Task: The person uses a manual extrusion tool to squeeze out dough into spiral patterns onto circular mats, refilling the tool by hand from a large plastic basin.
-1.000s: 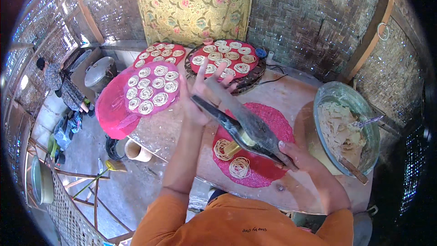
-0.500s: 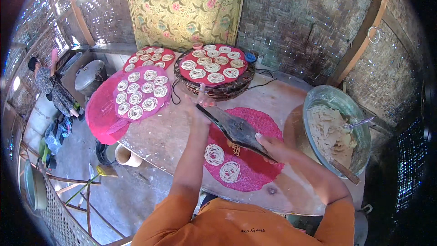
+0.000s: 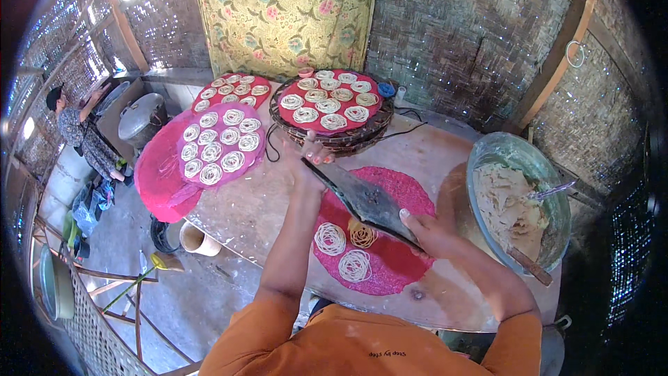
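Note:
Both my hands grip a dark, flat hand press (image 3: 367, 198), held tilted above a round pink mesh sheet (image 3: 410, 188) on the table. My left hand (image 3: 312, 160) is at its far left end, closed around it with some fingertips showing. My right hand (image 3: 426, 232) clasps the near right end, thumb on top. On the sheet lie two pale nests of thin dough strands, a left nest (image 3: 330, 239) and a nearer nest (image 3: 355, 265). A third, yellowish-lit nest (image 3: 363, 234) lies partly beneath the press, whose underside is hidden.
A green basin (image 3: 487, 157) of dough (image 3: 511, 202) stands right, a wooden paddle (image 3: 530, 267) across its rim. Farther back, a woven basket (image 3: 334, 142) bears a red sheet of nests. Leftward lies a pink sheet (image 3: 221, 141) with several nests. Another person (image 3: 87, 129) is far left.
The nest under the press has grown from a few loose strands to a fuller ring. My hands hold the press in nearly the same place. The whole view shifts slightly.

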The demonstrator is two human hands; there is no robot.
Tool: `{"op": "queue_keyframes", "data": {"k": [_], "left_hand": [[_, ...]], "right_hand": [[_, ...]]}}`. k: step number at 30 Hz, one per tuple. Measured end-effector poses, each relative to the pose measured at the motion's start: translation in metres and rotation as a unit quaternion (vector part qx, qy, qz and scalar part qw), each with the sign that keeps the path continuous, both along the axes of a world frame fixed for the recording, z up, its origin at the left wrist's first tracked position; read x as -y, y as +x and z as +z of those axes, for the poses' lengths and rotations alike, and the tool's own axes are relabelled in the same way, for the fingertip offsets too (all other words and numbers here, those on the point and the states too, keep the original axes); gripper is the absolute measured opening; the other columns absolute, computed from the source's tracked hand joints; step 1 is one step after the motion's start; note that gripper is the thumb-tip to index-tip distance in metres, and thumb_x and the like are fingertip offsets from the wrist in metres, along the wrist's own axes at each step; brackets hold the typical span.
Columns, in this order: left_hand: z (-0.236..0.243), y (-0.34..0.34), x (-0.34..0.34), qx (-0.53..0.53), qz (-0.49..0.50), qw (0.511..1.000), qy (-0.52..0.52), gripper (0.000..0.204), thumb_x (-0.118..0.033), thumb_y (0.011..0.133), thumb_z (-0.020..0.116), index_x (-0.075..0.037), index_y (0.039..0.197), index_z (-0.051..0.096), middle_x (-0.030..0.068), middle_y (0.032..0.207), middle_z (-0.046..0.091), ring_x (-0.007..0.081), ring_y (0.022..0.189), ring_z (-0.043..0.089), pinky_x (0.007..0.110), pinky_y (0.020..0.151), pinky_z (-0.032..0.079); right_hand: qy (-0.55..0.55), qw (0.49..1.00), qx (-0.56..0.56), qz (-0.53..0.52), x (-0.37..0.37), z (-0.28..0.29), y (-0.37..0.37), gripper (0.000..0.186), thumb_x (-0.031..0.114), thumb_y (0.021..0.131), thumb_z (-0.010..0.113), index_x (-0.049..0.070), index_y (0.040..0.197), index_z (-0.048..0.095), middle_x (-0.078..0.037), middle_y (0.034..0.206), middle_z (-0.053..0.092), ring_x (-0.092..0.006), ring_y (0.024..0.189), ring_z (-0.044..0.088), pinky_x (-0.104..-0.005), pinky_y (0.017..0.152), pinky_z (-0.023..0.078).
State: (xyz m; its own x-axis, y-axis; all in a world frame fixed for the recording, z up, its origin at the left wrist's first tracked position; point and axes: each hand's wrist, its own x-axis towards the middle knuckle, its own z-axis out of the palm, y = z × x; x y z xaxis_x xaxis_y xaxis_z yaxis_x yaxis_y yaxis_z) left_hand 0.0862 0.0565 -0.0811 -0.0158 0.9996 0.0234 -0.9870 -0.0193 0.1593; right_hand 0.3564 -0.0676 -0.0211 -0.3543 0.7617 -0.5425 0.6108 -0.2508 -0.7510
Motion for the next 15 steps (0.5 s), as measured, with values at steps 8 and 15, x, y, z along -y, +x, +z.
{"op": "queue_keyframes", "data": {"k": [8, 15], "left_hand": [[-0.038, 0.046, 0.002, 0.062, -0.057, 0.996, -0.02, 0.063, -0.062, 0.091, 0.021, -0.008, 0.092, 0.053, -0.0046, 0.05, 0.031, 0.0116, 0.047, 0.034, 0.028, 0.053, 0.032], [-0.072, 0.054, 0.019, -0.498, -0.133, 0.855, 0.055, 0.053, -0.041, 0.095, 0.027, -0.002, 0.122, 0.049, 0.0132, 0.118, 0.058, 0.026, 0.113, 0.051, 0.037, 0.098, 0.038]], "right_hand": [[0.058, 0.995, 0.063, -0.046, 0.008, -0.021, 0.032, 0.062, 0.059, 0.092, 0.03, 0.003, 0.079, 0.055, -0.003, 0.054, 0.047, -0.014, 0.048, 0.049, -0.0298, 0.045, 0.038], [0.115, 0.984, -0.081, -0.11, 0.027, -0.046, 0.05, 0.043, 0.039, 0.097, 0.04, 0.006, 0.073, 0.053, 0.002, 0.055, 0.041, -0.0091, 0.048, 0.039, -0.0273, 0.046, 0.033]]}}
